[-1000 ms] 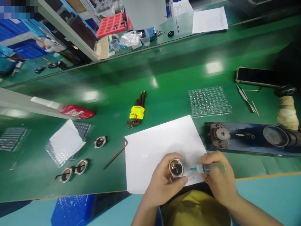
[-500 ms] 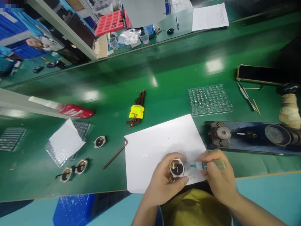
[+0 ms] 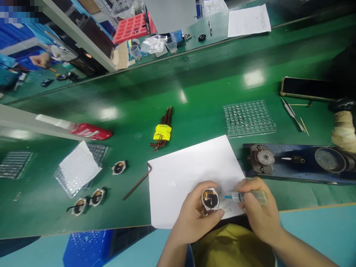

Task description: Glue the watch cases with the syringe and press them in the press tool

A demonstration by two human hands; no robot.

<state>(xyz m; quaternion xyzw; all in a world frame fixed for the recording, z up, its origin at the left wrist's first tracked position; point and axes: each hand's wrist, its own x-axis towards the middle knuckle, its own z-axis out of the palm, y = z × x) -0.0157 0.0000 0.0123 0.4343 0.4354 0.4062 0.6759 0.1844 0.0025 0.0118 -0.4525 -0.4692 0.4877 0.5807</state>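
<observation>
My left hand [image 3: 196, 211] is closed round a small round watch-like assembly [image 3: 210, 199] with a silver case, a dark disc and gold-coloured parts facing up. In my right hand [image 3: 258, 207] is a syringe [image 3: 239, 197], its blue needle tip pointing left. The tip stops a little to the right of the assembly, apart from it. Both hands are over the front part of a white paper sheet [image 3: 191, 170], which has handwriting near the syringe. Three similar assemblies lie to the left: one alone [image 3: 119, 168] and two close together, one of these [image 3: 97, 197] on the right.
A hex key [image 3: 137, 182] touches the paper's left edge. Behind lie a yellow-held hex key set [image 3: 162, 132] and a clear blister tray [image 3: 249, 118]. A blue bench press [image 3: 292, 163] lies right, near tweezers [image 3: 292, 114] and a phone [image 3: 314, 89]. A red bottle [image 3: 91, 131] is left.
My hands, the assembly and the syringe keep nearly the same pose. The view has shifted very slightly. At the far upper left, another person's hand has moved.
</observation>
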